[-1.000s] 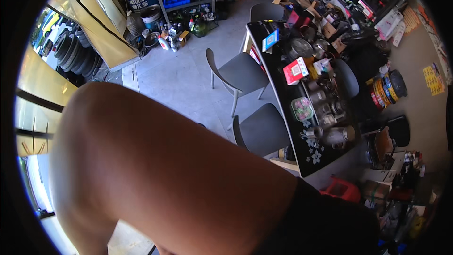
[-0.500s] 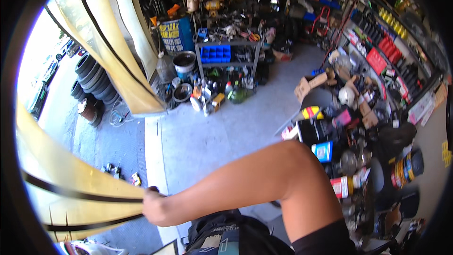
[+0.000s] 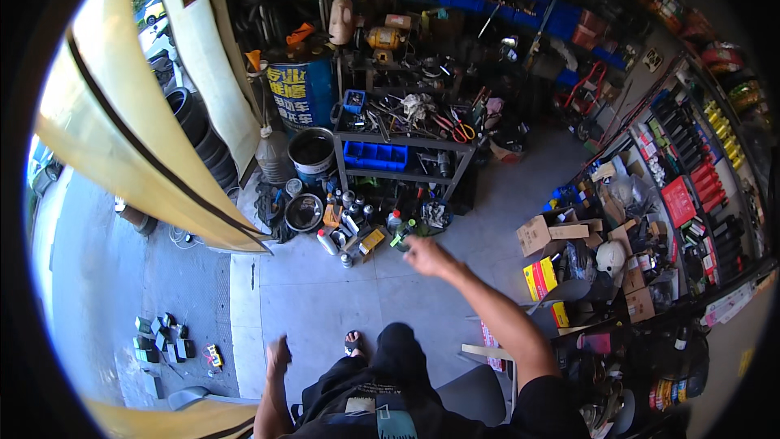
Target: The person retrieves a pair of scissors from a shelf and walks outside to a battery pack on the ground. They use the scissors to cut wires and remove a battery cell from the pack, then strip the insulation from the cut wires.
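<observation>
My right hand (image 3: 429, 258) reaches forward over the floor, its fingers loosely apart and nothing seen in them. It appears in front of the bottles and a green item (image 3: 401, 232) by the cart, touching none that I can make out. My left hand (image 3: 278, 354) is low at the left, beside my knee, above the pale floor strip; its fingers are too dark and small to read. To the left hangs a yellowish plastic strip curtain (image 3: 154, 171) with dark edges, apart from both hands.
A grey tool cart (image 3: 465, 164) holds tools and a blue divided tray (image 3: 375, 156). Beside it stand a blue drum (image 3: 321, 93) and a bucket (image 3: 315, 169). Cardboard boxes (image 3: 535, 236) and a loaded shelf crowd the right. Small dark blocks (image 3: 166, 341) and tyres (image 3: 218, 154) are outside.
My right hand has let go of the curtain strip and swung from the left to the front. My left hand has come into view. The view has moved nearer the cart, and the curtain hangs differently.
</observation>
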The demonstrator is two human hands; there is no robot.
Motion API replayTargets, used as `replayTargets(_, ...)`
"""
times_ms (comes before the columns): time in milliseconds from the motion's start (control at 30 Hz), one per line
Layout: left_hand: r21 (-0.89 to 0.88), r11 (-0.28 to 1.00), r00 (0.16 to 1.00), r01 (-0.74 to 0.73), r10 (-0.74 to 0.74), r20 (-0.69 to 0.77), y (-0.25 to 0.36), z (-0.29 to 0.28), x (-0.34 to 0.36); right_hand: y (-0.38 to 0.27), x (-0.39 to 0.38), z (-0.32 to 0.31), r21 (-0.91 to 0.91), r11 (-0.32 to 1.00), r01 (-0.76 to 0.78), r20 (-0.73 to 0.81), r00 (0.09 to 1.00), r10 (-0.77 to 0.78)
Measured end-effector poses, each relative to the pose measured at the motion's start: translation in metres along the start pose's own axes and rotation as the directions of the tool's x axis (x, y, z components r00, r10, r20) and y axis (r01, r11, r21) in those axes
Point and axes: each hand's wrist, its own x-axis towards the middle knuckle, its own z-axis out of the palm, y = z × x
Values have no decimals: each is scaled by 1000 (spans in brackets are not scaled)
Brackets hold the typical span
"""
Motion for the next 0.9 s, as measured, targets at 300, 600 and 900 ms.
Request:
replayTargets(300, -441, 615, 756, 654, -545, 361, 184, 24, 233, 345, 334, -155, -17, 936, -353, -464, 832, 305)
replayTargets(600, 158, 694, 581, 702, -687, 436, 276, 70, 56, 469, 560, -200, -255, 836, -485, -575, 771, 272)
replayTargets(900, 11, 806, 786, 592, -580, 215, 358, 92, 215, 483, 594, -217, -459, 824, -333, -303, 930, 207)
